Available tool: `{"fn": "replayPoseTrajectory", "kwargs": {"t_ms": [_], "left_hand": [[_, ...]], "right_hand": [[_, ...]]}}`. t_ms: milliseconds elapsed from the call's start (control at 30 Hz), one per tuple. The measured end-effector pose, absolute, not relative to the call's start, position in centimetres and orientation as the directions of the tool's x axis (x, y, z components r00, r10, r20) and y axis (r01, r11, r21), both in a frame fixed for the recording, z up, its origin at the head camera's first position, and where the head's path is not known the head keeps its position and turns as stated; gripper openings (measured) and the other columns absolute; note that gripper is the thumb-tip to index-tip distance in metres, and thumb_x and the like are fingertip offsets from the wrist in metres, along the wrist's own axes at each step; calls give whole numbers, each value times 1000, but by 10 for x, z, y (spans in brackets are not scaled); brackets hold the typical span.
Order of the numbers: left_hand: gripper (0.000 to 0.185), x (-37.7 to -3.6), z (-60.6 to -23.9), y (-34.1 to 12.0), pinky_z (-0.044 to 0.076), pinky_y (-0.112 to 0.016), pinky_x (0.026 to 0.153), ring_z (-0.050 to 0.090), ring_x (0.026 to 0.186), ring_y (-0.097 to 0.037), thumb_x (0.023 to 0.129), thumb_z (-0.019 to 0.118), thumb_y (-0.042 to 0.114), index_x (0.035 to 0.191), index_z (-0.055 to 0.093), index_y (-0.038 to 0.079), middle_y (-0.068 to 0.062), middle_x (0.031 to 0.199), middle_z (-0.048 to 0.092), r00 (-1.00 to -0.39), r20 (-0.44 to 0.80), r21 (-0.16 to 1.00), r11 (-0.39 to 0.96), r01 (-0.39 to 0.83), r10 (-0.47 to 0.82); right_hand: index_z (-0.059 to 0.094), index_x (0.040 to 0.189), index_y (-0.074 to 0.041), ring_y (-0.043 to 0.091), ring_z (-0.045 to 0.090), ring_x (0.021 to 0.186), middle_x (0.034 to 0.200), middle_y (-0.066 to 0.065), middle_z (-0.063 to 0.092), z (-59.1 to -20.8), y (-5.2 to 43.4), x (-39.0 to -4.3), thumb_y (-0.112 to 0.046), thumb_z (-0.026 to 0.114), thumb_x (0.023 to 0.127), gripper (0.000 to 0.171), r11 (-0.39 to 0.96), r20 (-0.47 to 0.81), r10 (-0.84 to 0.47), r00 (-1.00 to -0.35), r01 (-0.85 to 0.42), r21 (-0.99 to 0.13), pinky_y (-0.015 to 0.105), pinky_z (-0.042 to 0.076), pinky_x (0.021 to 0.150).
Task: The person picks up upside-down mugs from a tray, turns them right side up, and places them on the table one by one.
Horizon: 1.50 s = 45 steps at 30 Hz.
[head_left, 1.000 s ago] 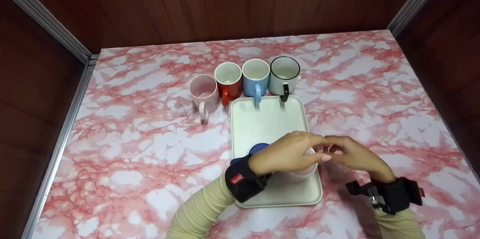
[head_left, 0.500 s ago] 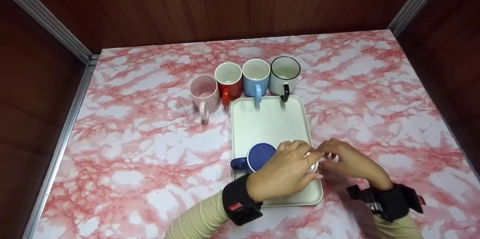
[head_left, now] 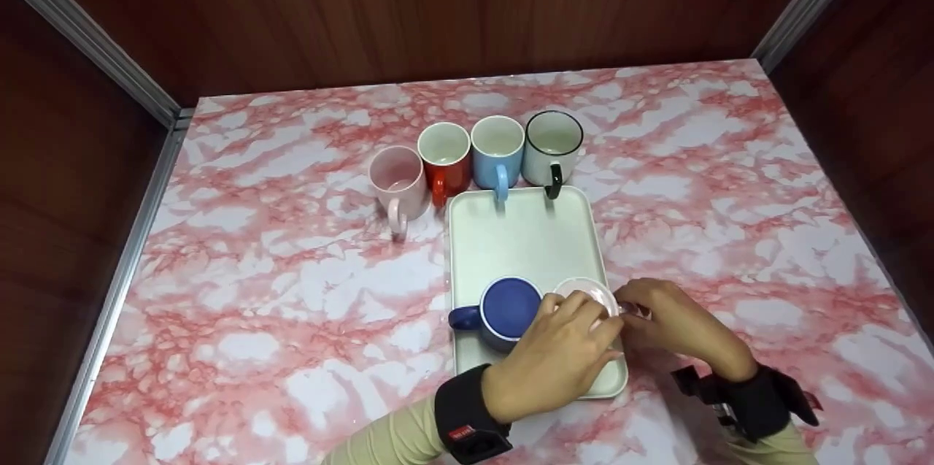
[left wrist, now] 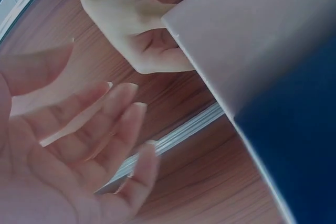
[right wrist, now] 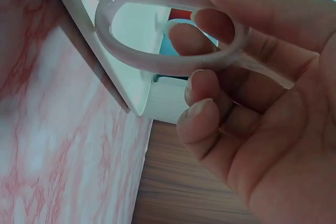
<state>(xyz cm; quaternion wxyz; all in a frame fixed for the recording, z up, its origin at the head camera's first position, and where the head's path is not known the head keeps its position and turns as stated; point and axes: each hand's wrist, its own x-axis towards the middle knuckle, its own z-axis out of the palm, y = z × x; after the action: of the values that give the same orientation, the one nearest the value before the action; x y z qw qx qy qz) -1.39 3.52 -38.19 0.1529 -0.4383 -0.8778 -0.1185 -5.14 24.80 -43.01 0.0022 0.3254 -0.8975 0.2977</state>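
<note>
A pale pinkish-white mug (head_left: 584, 288) is at the tray's right side, partly hidden by my left hand. My right hand (head_left: 682, 326) grips it from the right; in the right wrist view, fingers curl through the looped handle (right wrist: 152, 62) with the thumb along the top. My left hand (head_left: 558, 355) hovers over the near side of this mug. Its fingers look loosely bent and hold nothing in the left wrist view, apart from the mug wall (left wrist: 247, 30). Left of it, a dark blue mug (head_left: 511, 304) stands on the cream tray (head_left: 525, 231), handle pointing left.
Beyond the tray are a pink mug (head_left: 398, 177), a red mug (head_left: 446, 158), a light blue mug (head_left: 498, 151) and a white black-rimmed mug (head_left: 553, 147), handles toward me. Wooden panels (head_left: 467, 12) enclose the marbled table (head_left: 292, 268).
My left hand has drawn back toward me, uncovering the dark blue mug and the pale mug's rim. The right hand has lowered slightly, staying at the handle.
</note>
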Motion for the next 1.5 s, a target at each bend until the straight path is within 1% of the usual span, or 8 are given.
{"fn": "replayPoseTrajectory", "kwargs": {"t_ms": [67,167,433,600,800,1000,1233,1500], "left_hand": [[20,-14,-385,35,35,-27,74,49,88,-12,90,54,34,92,64,16,3,89,57,-557,418,69,586,807,718],[21,-13,-389,32,35,-26,70,50,78,-12,92,51,31,81,61,16,5,77,55,-541,470,80,576,813,698],[23,-14,-394,23,35,-25,63,51,68,-11,93,51,28,74,58,15,5,67,53,-551,497,150,560,815,670],[21,-15,-396,15,33,-24,60,50,66,-11,91,54,27,74,58,14,5,65,51,-581,497,199,567,799,644],[18,-15,-394,6,34,-24,62,51,66,-11,90,56,26,79,62,13,5,69,55,-618,509,260,578,774,599],[17,-13,-397,2,35,-25,63,51,67,-12,89,58,25,80,63,12,4,71,57,-622,530,276,577,769,576],[18,-13,-399,-4,36,-25,66,52,70,-12,89,58,26,83,65,11,4,74,60,-663,521,361,565,742,537],[19,-12,-399,-9,38,-25,67,53,73,-11,90,56,28,85,65,11,4,77,62,-714,485,443,561,699,505]], "right_hand": [[62,79,-10,3,43,61,69,-11,49,-430,247,-50,8,66,70,20,626,193,-571,-798,-575,-527,22,38,53],[59,76,-12,2,42,60,69,-12,47,-430,245,-48,7,65,70,21,643,180,-562,-807,-563,-519,22,37,52],[54,72,-12,4,42,60,68,-10,46,-429,241,-45,6,66,69,22,679,159,-561,-813,-561,-474,23,38,53],[55,72,-12,5,43,61,68,-9,47,-430,240,-44,7,68,69,24,681,178,-552,-815,-564,-468,25,38,54],[56,71,-11,4,42,59,65,-10,46,-434,241,-42,10,68,65,25,665,238,-543,-805,-586,-464,24,38,52],[56,71,-11,2,41,58,65,-12,43,-438,242,-40,11,68,65,25,647,276,-544,-792,-606,-463,22,37,51],[50,67,-15,1,36,56,63,-13,37,-437,243,-37,10,67,68,31,623,262,-557,-788,-605,-495,20,32,50],[47,67,-17,0,34,56,62,-14,35,-437,245,-35,10,68,65,34,607,288,-574,-767,-634,-478,18,31,49]]}}
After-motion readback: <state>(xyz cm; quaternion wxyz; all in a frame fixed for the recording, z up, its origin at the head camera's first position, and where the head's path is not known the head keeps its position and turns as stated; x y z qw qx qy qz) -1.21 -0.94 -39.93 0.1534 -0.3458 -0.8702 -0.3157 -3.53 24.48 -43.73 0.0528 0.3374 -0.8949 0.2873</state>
